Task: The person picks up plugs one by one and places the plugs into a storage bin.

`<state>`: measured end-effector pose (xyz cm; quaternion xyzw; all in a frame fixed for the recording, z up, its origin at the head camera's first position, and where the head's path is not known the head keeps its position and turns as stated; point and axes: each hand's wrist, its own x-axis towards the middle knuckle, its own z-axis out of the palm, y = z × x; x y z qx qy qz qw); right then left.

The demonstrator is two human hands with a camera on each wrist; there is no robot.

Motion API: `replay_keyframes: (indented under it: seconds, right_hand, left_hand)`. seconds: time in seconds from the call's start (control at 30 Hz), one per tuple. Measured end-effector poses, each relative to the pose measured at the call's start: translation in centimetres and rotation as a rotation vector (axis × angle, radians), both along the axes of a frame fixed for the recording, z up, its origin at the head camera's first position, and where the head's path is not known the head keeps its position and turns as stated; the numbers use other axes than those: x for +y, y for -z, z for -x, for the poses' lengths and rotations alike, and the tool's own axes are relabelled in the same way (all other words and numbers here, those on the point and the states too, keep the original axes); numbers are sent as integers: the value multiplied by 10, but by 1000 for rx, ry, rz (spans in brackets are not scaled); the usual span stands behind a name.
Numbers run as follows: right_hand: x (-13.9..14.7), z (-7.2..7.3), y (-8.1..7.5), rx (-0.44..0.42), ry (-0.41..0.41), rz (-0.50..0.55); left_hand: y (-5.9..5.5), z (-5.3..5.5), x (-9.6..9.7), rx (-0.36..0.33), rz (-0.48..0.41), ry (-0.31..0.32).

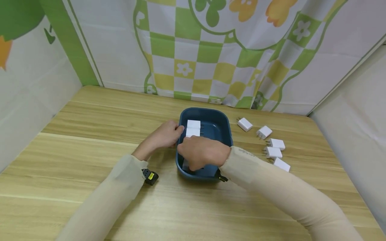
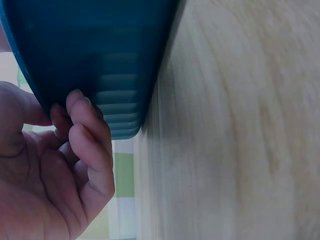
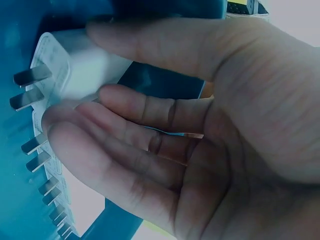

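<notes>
A dark blue plastic bin (image 1: pixel 217 127) stands on the wooden table. My left hand (image 1: pixel 167 134) grips its left rim, thumb over the edge and fingers curled against the outer wall (image 2: pixel 55 45). Inside the bin, my right hand (image 1: pixel 204 152) pinches a white charger plug (image 3: pixel 87 65) between thumb and fingers, at the near end of a row. More white charger plugs (image 1: pixel 193 124) line the bin's left side, their metal prongs pointing right. The right hand covers the nearer part of this row in the head view.
To the right of the bin, several white charger plugs (image 1: pixel 273 152) lie on the table (image 1: pixel 90 160) in a loose curved line. A patterned curtain (image 1: pixel 187 50) hangs behind the table's far edge. Pale walls flank both sides.
</notes>
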<state>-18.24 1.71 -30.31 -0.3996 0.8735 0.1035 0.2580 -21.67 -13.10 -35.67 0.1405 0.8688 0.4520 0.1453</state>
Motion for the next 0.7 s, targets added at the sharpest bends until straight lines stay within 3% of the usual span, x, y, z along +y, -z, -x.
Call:
replay_keyframes:
  seconds: [0.7]
  right_hand:
    - [1,1,1,-32,39,-14]
  left_hand:
    - [-1,0,1,-11,13,-11]
